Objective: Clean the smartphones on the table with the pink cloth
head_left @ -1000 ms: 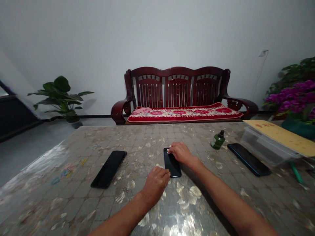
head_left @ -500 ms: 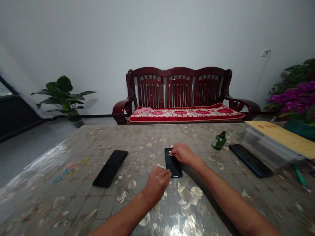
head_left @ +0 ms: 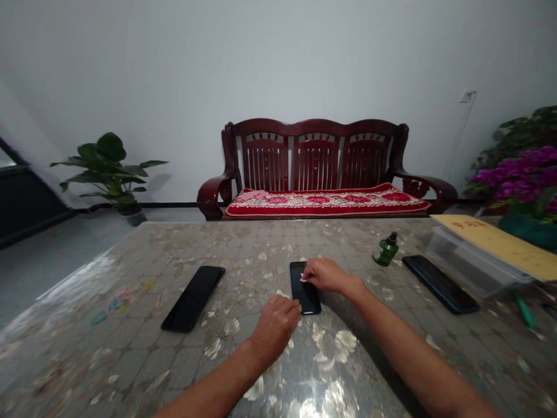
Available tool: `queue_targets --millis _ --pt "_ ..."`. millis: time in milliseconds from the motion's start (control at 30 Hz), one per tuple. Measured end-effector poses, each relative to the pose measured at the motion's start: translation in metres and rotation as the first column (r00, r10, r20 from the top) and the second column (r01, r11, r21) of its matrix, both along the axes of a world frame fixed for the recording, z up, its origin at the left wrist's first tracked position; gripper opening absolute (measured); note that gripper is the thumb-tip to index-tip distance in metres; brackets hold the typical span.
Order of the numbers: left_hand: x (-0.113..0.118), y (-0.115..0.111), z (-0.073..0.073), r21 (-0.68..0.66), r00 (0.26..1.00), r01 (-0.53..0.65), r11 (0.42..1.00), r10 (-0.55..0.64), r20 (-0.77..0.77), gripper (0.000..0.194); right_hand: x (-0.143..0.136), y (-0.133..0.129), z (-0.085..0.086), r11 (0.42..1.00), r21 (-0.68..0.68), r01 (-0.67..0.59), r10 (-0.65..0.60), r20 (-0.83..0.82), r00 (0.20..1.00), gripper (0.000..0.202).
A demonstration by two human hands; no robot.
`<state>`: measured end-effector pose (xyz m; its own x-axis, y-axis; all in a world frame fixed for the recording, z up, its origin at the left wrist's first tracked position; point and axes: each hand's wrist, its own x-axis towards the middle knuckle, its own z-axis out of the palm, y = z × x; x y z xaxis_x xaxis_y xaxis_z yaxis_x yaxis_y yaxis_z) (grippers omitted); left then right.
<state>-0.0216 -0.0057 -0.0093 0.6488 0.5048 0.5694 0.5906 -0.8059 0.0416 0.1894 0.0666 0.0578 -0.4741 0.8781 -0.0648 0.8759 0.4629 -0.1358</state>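
A dark smartphone (head_left: 308, 299) lies face up on the patterned tablecloth in front of me. At its lower left corner my left hand (head_left: 278, 318) is closed, fingers curled and the tips pressing the phone's edge. My right hand (head_left: 324, 274) reaches over the upper part of the screen, its fingers pinched on a small white wipe (head_left: 303, 278) that touches the glass. Most of the wipe is hidden under the fingers. Another black phone (head_left: 194, 299) lies to the left, and a third phone (head_left: 441, 284) to the right, beside a green bottle (head_left: 386, 251).
A clear plastic box (head_left: 472, 261) with a yellow board (head_left: 500, 241) on top stands at the right, a green-handled tool (head_left: 524, 309) near it. Coloured rubber bands (head_left: 117, 303) lie at the left. Beyond the table (head_left: 174, 238) stands a wooden bench (head_left: 317, 157).
My right hand has slid slightly toward me along the screen with the wipe. The left hand stays at the phone's corner. The view has shifted a little.
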Motion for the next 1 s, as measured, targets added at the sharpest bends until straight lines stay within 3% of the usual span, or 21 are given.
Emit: queue_targets --millis 200,433,667,900,1000 --pt "0.0 0.0 0.0 -0.001 1.0 -0.004 1.0 0.004 0.01 0.01 -0.002 0.005 0.0 0.991 0.081 0.106 -0.103 -0.038 0.994 0.029" --pt "0.0 0.001 -0.001 -0.007 1.0 -0.004 1.0 0.004 0.018 0.011 0.0 -0.003 -0.002 1.0 -0.019 0.02 -0.02 -0.042 0.999 0.023" --pt "0.001 0.004 -0.001 0.002 1.0 -0.014 1.0 0.014 0.028 0.01 -0.005 -0.001 -0.006 0.989 0.099 0.113 -0.106 -0.073 0.992 0.03" --pt "0.001 0.002 0.002 0.0 1.0 -0.019 1.0 0.019 0.006 0.009 -0.003 -0.012 -0.004 0.999 0.008 0.032 -0.031 -0.084 0.996 0.026" --pt "0.0 0.002 0.003 -0.009 1.0 -0.023 1.0 0.023 -0.006 0.01 -0.005 -0.009 -0.002 0.997 0.038 0.067 -0.064 -0.083 0.994 0.028"
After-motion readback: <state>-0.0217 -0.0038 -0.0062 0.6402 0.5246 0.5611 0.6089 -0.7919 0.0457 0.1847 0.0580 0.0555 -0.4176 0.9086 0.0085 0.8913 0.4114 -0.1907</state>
